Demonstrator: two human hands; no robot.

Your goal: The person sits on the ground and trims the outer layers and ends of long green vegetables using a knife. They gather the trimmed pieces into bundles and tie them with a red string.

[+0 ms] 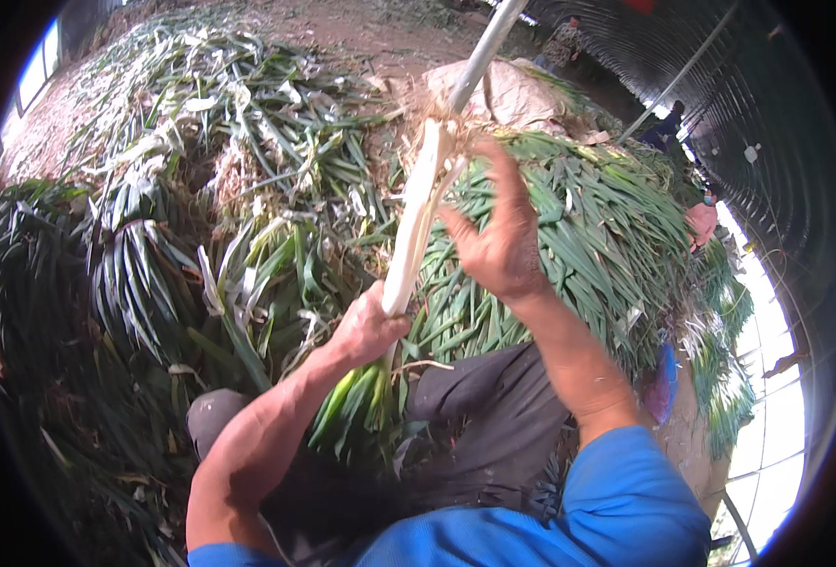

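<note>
My left hand is closed around the lower part of a small bunch of green onions. Their thick white stalks point up and away from me, with brownish roots at the top end. The green leaves hang below my fist, over my lap. Just right of the stalks is my right hand, its fingers stretched out and thumb apart. Nothing shows gripped in it. A loose pale strip at the stalks' side lies close to its fingers; whether they touch cannot be made out.
A big heap of green onions lies to the right. Loose leaves and trimmings cover the ground ahead and left, beside tied bundles. A metal pole rises behind the roots, near a pale sack. Another person is far right.
</note>
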